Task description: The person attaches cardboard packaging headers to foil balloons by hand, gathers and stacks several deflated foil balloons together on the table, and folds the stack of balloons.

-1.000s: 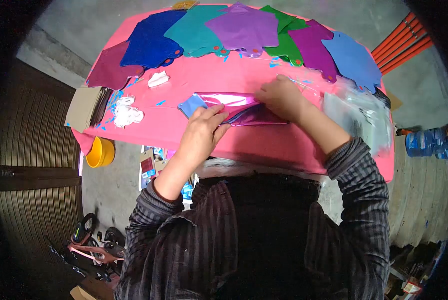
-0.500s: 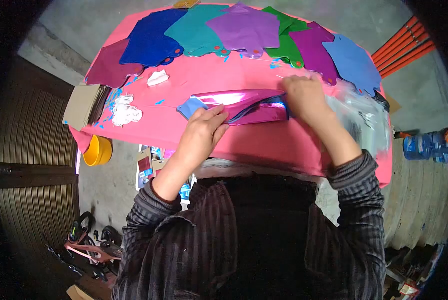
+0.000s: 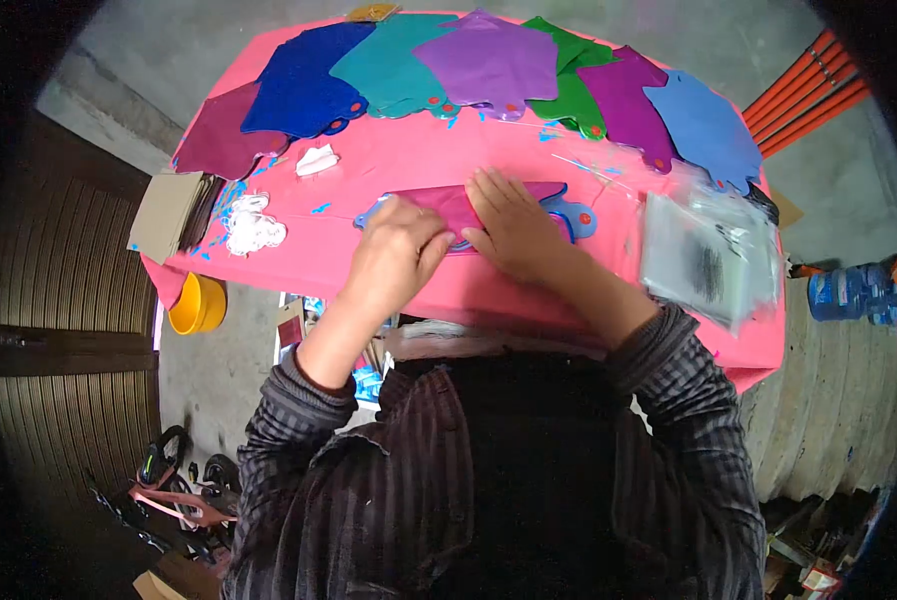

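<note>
A folded piece of shiny magenta sheet [image 3: 446, 203] with blue edging lies on the pink-covered table in front of me. At its right end a blue tab [image 3: 583, 220] with a red dot sticks out. My left hand [image 3: 398, 245] is closed at the left end of the folded piece, fingers curled on its edge. Flat across the middle and right part, my right hand [image 3: 513, 225] presses down with fingers stretched out, covering some of the piece.
Flat coloured shapes with dotted tabs, such as the lilac one [image 3: 488, 65], overlap along the far edge. Clear plastic bags [image 3: 703, 260] lie right. Cardboard pieces [image 3: 168, 210], a white tangled bundle [image 3: 255, 228] and blue scraps are left; a yellow bucket [image 3: 198, 303] stands below.
My right hand has moved left from beyond the right end and now lies flat on the piece. The piece looks flatter, with its dotted tab showing. My left hand stays near the left end.
</note>
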`<action>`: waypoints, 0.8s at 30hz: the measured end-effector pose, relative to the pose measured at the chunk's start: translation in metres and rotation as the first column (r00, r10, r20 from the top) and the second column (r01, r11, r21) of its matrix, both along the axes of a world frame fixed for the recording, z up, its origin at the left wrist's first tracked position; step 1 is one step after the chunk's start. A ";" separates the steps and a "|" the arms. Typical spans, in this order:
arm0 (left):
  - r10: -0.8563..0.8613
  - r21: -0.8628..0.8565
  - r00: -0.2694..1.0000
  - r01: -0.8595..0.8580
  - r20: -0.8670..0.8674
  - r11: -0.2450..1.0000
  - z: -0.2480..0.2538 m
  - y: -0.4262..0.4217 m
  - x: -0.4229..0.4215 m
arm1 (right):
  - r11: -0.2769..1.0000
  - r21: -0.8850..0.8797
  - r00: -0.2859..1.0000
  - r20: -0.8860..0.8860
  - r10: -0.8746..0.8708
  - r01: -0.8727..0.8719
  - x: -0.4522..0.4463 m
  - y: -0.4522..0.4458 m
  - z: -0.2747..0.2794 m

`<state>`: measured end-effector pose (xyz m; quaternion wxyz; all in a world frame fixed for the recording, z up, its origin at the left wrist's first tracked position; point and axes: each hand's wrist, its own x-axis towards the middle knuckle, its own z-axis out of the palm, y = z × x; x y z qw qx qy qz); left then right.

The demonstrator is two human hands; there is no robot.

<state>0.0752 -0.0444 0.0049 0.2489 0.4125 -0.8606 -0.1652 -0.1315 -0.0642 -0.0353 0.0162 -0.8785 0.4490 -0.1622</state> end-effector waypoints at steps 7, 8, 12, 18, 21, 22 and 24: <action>-0.052 -0.076 0.991 0.062 0.121 0.995 -0.005 -0.012 -0.006 | 1.000 0.007 0.999 0.048 -0.025 0.025 -0.009 0.007 0.000; -0.057 -0.072 0.991 0.066 0.120 0.995 -0.007 -0.012 -0.006 | 0.999 0.012 0.997 0.065 -0.031 0.030 -0.010 0.009 0.000; -0.046 -0.060 0.990 0.055 0.135 0.997 -0.006 -0.011 -0.004 | 0.976 0.022 0.977 0.010 -0.215 0.215 -0.033 0.023 0.004; -0.001 -0.122 0.987 0.021 0.163 0.992 -0.010 -0.010 -0.004 | 0.939 -0.016 0.926 -0.157 -0.342 0.344 -0.059 0.033 0.021; 0.050 -0.173 0.980 -0.016 0.190 0.985 -0.010 -0.007 -0.007 | 0.927 -0.162 0.910 -0.192 -0.367 0.340 -0.059 0.036 0.030; 0.089 -0.200 0.974 -0.046 0.207 0.979 -0.010 -0.005 -0.010 | 0.951 -0.096 0.932 -0.193 -0.306 0.293 -0.052 0.041 0.038; 0.126 -0.230 0.967 -0.073 0.224 0.971 -0.009 0.003 -0.016 | 0.980 0.034 0.966 -0.181 -0.185 0.195 -0.040 0.051 0.049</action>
